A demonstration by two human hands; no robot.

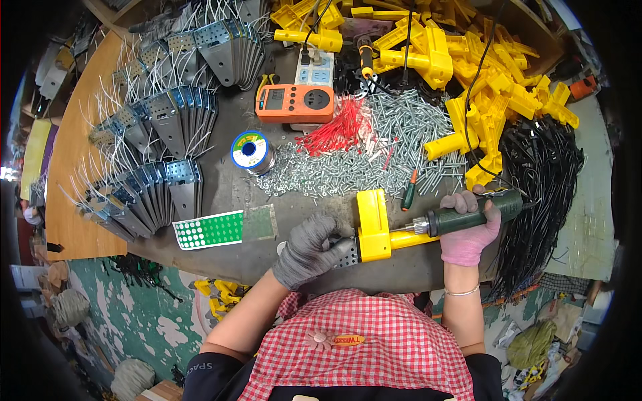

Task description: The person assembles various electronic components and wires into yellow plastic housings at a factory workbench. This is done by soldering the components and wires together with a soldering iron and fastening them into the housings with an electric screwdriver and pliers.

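My left hand (307, 252), in a grey glove, is closed around the grey perforated metal plate (346, 254) at the left end of a yellow plastic housing (374, 227). My right hand (471, 234), in a pink glove with grey fingers, grips a dark green electric screwdriver (511, 206). It lies nearly level above the yellow housing's handle, its bit pointing left at the housing's upright part. Whether the bit sits in a screw cannot be made out. A small hand screwdriver (409, 192) with a green and orange handle lies just beyond.
Loose screws (401, 134) and nuts (301, 167) cover the middle, beside red wire pieces (338, 127), a solder spool (251, 152) and an orange multimeter (294, 103). Yellow housings (435, 60) pile up far right, black cables (538, 180) at right. Metal plates (184, 187) with white wires stand left, near a green sticker sheet (224, 228).
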